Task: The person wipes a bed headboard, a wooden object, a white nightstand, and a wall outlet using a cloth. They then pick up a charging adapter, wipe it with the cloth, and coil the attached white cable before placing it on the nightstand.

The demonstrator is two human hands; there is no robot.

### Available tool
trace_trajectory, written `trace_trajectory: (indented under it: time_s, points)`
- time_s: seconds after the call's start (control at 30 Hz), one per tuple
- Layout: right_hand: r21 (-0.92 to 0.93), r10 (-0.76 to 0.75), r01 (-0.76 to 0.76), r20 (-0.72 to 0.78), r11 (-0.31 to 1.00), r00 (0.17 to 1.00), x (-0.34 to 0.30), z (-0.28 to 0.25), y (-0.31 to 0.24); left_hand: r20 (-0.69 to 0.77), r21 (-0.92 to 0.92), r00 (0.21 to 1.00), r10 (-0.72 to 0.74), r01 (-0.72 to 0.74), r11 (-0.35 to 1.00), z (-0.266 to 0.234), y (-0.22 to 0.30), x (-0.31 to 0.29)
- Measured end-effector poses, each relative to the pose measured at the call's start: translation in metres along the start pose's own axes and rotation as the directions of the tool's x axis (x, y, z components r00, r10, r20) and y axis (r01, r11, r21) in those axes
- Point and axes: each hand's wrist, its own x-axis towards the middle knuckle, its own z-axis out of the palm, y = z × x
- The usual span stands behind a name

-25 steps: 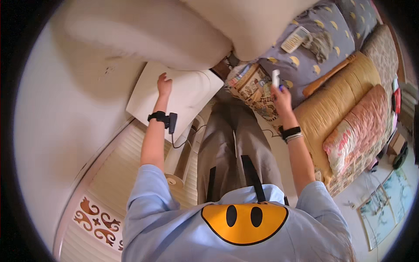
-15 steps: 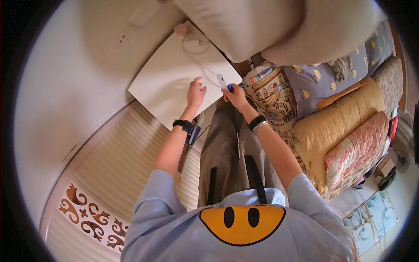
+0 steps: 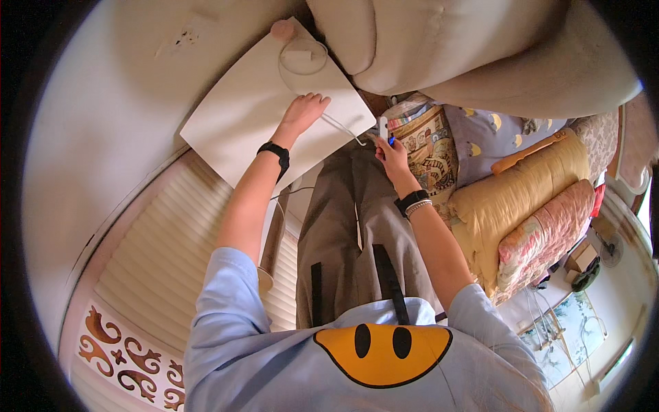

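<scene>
My left hand (image 3: pixel 304 112) is over the white tabletop (image 3: pixel 237 113), its fingers closed around a white cable (image 3: pixel 341 128). From that hand one length runs down to the right, its curved end close to my right hand; beyond it, the rest lies in a loop on the tabletop. My right hand (image 3: pixel 392 154) is closed around a small, slim white device (image 3: pixel 383 126), which points upward past the table's right corner. A patch of bright blue (image 3: pixel 391 141) shows beside the fingers. Whether the cable end touches the device, I cannot tell.
At the table's far corner are a small white block (image 3: pixel 298 55) and a round pink thing (image 3: pixel 282 29). To the right lie a patterned bag (image 3: pixel 429 147), a folded gold quilt (image 3: pixel 522 185) and a pink quilt (image 3: pixel 546 223). A pale cushioned surface (image 3: pixel 439 48) rises behind.
My left hand has moved farther over the table and closed on the cable. My right hand has shifted right with the device. The cable stretch between the hands has shifted.
</scene>
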Motion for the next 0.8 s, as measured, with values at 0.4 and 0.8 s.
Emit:
trace_trajectory:
  time_s: [0.4,0.8]
  points:
    - [0.078,-0.005,0.015,-0.132,0.997,0.991,0.008,-0.037,0.011,-0.171,-0.733,0.917,-0.36,0.126,0.668,-0.074,-0.016,-0.056]
    - [0.125,0.0,0.008,-0.067,0.992,0.998,0.008,-0.028,0.003,-0.308,-0.95,0.384,-0.871,-0.075,0.303,-0.084,0.017,-0.064]
